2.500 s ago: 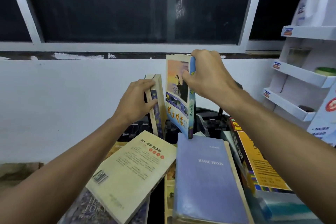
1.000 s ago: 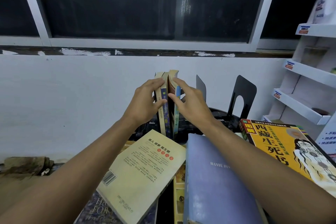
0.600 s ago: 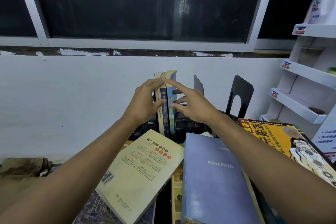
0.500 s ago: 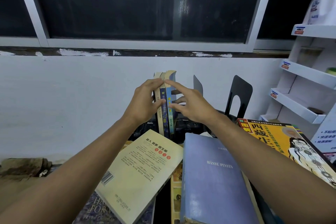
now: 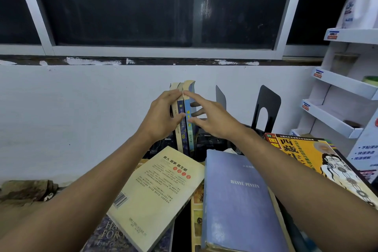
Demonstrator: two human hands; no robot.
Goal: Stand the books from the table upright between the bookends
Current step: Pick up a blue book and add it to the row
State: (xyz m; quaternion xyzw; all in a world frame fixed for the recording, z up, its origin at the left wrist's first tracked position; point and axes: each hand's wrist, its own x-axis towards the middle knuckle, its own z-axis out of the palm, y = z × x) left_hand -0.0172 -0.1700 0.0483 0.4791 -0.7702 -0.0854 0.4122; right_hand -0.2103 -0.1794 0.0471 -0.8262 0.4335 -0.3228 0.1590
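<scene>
Three thin books (image 5: 185, 129) stand upright together at the back of the table, spines toward me. My left hand (image 5: 161, 116) grips them from the left, thumb across the spines. My right hand (image 5: 210, 116) is beside them on the right with straight, spread fingers; its index fingertip touches the top of the light blue spine. Two black bookends (image 5: 266, 108) (image 5: 221, 98) stand to the right, apart from the books. Lying flat in front are a cream book (image 5: 159, 190), a blue-grey book (image 5: 239, 200) and an orange book (image 5: 306, 155).
A dark book (image 5: 110, 235) lies under the cream one at the lower left. A white tiered shelf (image 5: 337, 82) stands at the right with a white bottle (image 5: 362, 0) on top. A white wall and a dark window are close behind the books.
My right hand lowered the picture-cover book upright against the standing ones and let go of it; its fingers are now spread at the spine. My left hand stayed on the books.
</scene>
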